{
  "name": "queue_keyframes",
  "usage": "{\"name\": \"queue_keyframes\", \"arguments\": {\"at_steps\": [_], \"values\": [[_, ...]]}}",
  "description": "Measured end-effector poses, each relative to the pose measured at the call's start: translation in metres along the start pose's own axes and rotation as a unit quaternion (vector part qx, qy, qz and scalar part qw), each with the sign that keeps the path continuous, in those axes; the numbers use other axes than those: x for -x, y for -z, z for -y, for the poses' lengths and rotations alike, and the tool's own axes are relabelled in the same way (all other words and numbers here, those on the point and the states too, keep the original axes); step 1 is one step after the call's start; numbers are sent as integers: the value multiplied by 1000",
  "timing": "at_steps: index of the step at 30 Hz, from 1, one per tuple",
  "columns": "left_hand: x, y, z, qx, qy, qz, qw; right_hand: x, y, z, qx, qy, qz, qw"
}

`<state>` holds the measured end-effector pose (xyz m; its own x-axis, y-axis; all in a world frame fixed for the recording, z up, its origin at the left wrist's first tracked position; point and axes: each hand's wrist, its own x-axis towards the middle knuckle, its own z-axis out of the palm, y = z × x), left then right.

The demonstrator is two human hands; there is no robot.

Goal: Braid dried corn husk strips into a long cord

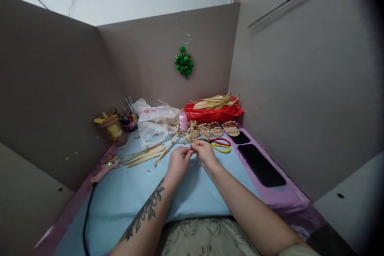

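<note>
L hand [177, 163] / R hand [205, 154] — reached fwd, fingertips meeting | both pinching straw weave [192, 138] | above blue mat [195, 194]

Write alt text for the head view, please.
The left hand and right hand meet over a blue mat, pinching a small woven straw piece between them. Loose straw strips lie to the left, red-and-yellow scissors to the right, and a red tray of straw sits at the back.
</note>
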<state>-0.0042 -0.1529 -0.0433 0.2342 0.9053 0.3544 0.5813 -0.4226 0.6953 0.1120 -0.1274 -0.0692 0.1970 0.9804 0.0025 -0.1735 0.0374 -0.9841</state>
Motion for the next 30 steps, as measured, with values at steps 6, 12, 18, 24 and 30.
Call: {"name": "queue_keyframes", "arguments": {"at_steps": [6,12,18,24,30], "values": [[-1,3,2,-39,-55,24,997,-5,2,-3,-51,-6,13,999],[-19,4,16,49,25,-24,998,-6,-2,-4,-26,-16,56,998],[-23,5,17,10,45,37,998,-4,1,2,48,31,80,995],[-24,5,17,37,38,37,998,-3,5,7,80,80,102,988],[-19,2,21,-34,-6,14,999,-8,12,7,53,25,126,990]]}}
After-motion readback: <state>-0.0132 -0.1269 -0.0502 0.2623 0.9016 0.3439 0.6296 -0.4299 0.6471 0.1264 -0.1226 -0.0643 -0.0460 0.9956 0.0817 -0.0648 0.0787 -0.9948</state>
